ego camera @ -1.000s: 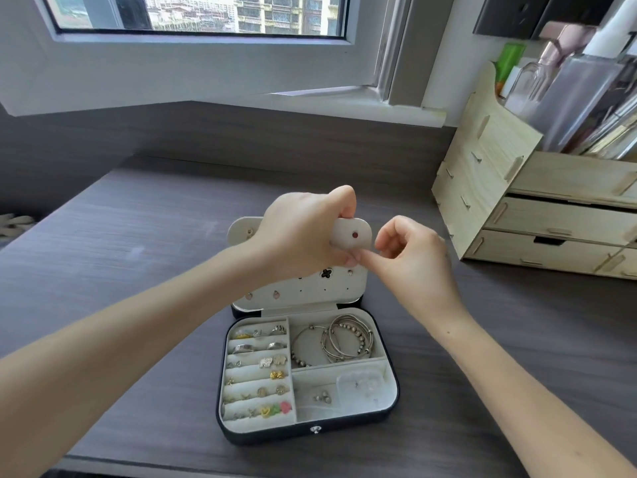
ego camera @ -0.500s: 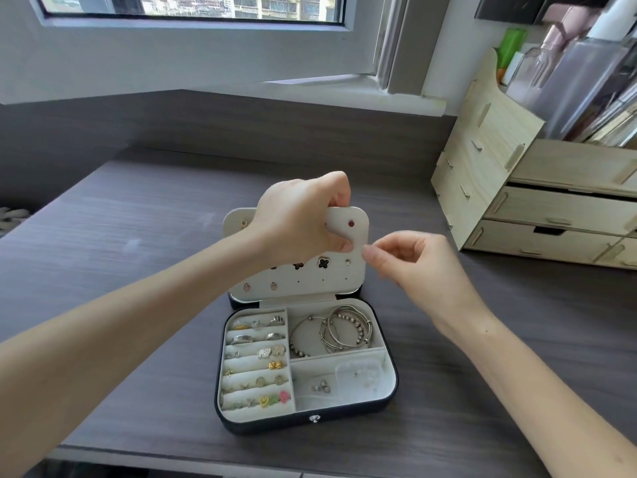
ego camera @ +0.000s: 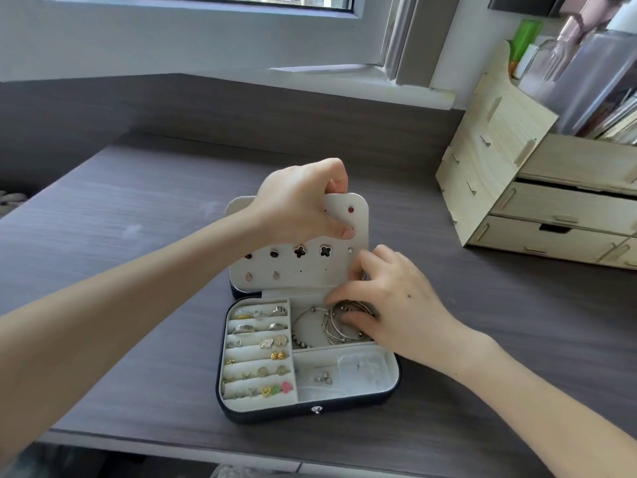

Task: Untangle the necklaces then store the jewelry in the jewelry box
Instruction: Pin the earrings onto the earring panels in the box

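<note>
Pinching the earring panel (ego camera: 303,267) upright, my left hand (ego camera: 300,201) has its fingers (ego camera: 339,231) clamped on the top edge. My right hand (ego camera: 389,298) lays curled fingers on the bangles (ego camera: 310,326) in the back right compartment of the jewelry box (ego camera: 310,408); I cannot tell whether they grip. It sits near the bench (ego camera: 138,201) front edge.

Left hand (ego camera: 300,205) raised, thumb and fingers pinching; right hand (ego camera: 389,305) lower, palm down, fingers curled.

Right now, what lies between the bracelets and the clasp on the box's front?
In the head view, a white compartment holding small silver studs and a clear pouch.
</note>
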Demonstrator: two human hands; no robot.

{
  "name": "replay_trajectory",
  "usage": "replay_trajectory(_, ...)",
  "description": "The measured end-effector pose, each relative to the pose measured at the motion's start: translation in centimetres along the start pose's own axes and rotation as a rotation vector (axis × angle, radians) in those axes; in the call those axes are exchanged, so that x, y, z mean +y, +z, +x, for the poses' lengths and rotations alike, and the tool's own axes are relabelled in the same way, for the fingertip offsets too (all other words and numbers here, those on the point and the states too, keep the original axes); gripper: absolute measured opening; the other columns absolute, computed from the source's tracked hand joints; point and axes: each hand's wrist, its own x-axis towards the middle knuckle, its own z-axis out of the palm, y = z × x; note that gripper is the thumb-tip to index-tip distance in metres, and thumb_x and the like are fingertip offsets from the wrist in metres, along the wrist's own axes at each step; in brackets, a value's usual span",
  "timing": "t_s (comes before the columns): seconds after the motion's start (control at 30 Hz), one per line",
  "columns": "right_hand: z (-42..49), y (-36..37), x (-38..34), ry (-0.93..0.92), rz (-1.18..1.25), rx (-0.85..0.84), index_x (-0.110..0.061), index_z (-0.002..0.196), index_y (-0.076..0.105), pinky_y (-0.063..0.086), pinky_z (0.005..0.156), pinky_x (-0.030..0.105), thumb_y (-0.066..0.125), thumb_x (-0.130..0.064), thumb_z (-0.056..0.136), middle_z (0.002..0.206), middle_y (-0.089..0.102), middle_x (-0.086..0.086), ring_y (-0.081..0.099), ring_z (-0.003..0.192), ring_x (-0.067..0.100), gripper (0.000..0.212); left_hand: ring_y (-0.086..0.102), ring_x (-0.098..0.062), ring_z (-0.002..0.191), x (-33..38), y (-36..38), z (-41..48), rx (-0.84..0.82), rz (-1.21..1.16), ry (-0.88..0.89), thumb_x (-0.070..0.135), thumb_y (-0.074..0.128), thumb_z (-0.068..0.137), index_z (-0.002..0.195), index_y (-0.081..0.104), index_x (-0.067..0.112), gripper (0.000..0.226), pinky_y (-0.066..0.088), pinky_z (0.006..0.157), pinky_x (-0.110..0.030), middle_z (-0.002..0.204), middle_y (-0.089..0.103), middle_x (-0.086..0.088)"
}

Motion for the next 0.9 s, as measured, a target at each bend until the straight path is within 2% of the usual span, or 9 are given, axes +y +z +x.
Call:
replay_trajectory(0.2,0.3,-0.3,0.0,-0.086,0.024,-0.068,-0.027,0.078,0.069,0.033,0.06,0.028,0.067,-0.02,0.068,0.079,0.054,0.0,0.043,0.072,0.018,0.012,0.049,-0.013,0.078,-0.2,0.1,0.1,0.0,0.001,0.014,0.044,0.079,0.067,0.095,0.046,0.026,0.047,0.035,0.059,-0.027,0.077,0.046,0.02)
replay_trajectory(0.3,0.1,-0.6,0.4,-0.077,0.118,-0.05,-0.024,0.079,0.069,0.039,0.064,0.028,0.065,-0.02,0.074,0.084,0.057,-0.003,0.041,0.078,0.015,0.008,0.049,-0.014,0.081,-0.4,0.1,0.2,0.009,0.001,0.024,0.044,0.079,0.067,0.095,0.046,0.025,0.048,0.035,0.065,-0.029,0.077,0.045,0.02)
replay_trajectory(0.43,0.3,-1.3,0.5,-0.044,0.221,-0.089,-0.02,0.081,0.069,0.042,0.071,0.026,0.069,-0.012,0.072,0.085,0.063,-0.008,0.048,0.084,0.014,0.012,0.049,-0.014,0.082,-0.7,0.2,0.3,0.013,-0.004,0.039,0.045,0.078,0.067,0.094,0.046,0.026,0.047,0.036,0.067,-0.029,0.079,0.049,0.017)
replay_trajectory(0.63,0.5,-2.5,-0.1,0.163,0.337,-0.175,-0.022,0.089,0.071,0.047,0.067,0.02,0.058,-0.017,0.083,0.078,0.07,-0.009,0.062,0.073,0.006,0.015,0.048,-0.014,0.082,-0.9,0.3,0.3,0.011,-0.01,0.043,0.045,0.077,0.068,0.095,0.046,0.027,0.046,0.033,0.066,-0.029,0.092,0.054,0.015)
replay_trajectory(0.77,1.6,-3.0,-0.3,0.272,0.366,-0.194,-0.017,0.088,0.072,0.042,0.062,0.007,0.06,-0.006,0.088,0.073,0.069,-0.012,0.061,0.065,-0.008,0.016,0.048,-0.015,0.082,-1.0,0.3,0.3,0.006,-0.014,0.05,0.044,0.077,0.068,0.094,0.045,0.027,0.045,0.033,0.067,-0.029,0.093,0.055,0.013)
replay_trajectory(0.9,2.7,-3.9,-0.6,0.355,0.481,-0.271,-0.023,0.081,0.072,0.045,0.06,0.011,0.071,-0.012,0.08,0.068,0.068,-0.01,0.061,0.063,-0.001,0.01,0.048,-0.015,0.083,-1.1,0.4,0.3,0.008,-0.015,0.05,0.044,0.077,0.069,0.095,0.045,0.027,0.045,0.035,0.068,-0.029,0.095,0.056,0.012)
